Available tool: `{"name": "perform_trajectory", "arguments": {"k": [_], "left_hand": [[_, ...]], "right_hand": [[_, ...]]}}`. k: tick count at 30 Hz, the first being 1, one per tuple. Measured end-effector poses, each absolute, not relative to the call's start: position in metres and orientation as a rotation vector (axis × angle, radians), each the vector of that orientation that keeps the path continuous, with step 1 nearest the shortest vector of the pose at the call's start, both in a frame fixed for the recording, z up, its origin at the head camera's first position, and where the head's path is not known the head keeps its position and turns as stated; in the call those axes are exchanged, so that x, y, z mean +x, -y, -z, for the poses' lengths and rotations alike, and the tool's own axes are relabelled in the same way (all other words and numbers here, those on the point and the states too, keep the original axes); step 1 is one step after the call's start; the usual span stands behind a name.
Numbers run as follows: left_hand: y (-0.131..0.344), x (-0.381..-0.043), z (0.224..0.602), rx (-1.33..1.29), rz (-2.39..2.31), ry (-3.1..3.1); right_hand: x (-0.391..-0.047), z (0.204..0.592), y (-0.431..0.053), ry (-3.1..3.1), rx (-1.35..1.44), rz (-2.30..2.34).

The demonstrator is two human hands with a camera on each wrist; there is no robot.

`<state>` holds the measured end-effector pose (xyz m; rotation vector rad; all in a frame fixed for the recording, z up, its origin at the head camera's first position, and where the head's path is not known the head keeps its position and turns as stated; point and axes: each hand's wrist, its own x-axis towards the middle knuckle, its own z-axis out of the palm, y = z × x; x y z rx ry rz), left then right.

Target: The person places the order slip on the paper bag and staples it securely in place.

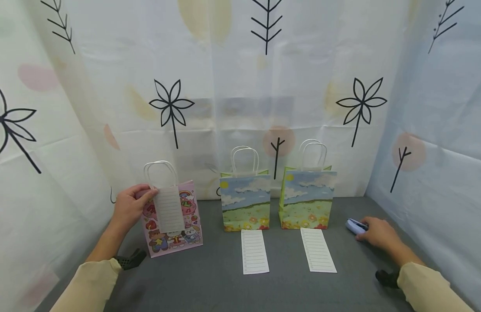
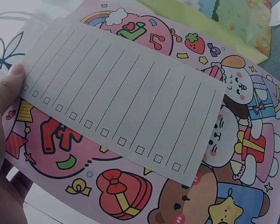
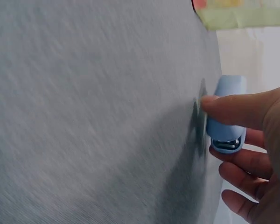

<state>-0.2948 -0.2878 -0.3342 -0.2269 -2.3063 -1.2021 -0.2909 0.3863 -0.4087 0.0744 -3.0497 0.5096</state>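
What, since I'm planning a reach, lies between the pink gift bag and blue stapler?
The head view shows two meadow-print gift bags, with a checklist slip before each.

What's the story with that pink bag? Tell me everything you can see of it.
The pink bag looks like glossy paper, printed with cartoon animals, presents, a strawberry and a rainbow. White looped handles rise from its top. It sits slightly tilted at the grey table, left of the nearest landscape bag; whether its base is lifted is hard to tell. The left hand grips its upper side, holding a lined slip over the front, which hides some print.
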Motion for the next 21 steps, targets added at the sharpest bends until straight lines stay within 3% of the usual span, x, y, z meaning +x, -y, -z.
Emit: {"name": "perform_trajectory", "arguments": {"k": [21], "left_hand": [[0.288, -0.296, 0.334, -0.222, 1.211, 2.305]], "right_hand": [[-0.265, 0.406, -0.326, 2.859, 0.082, -0.741]]}}
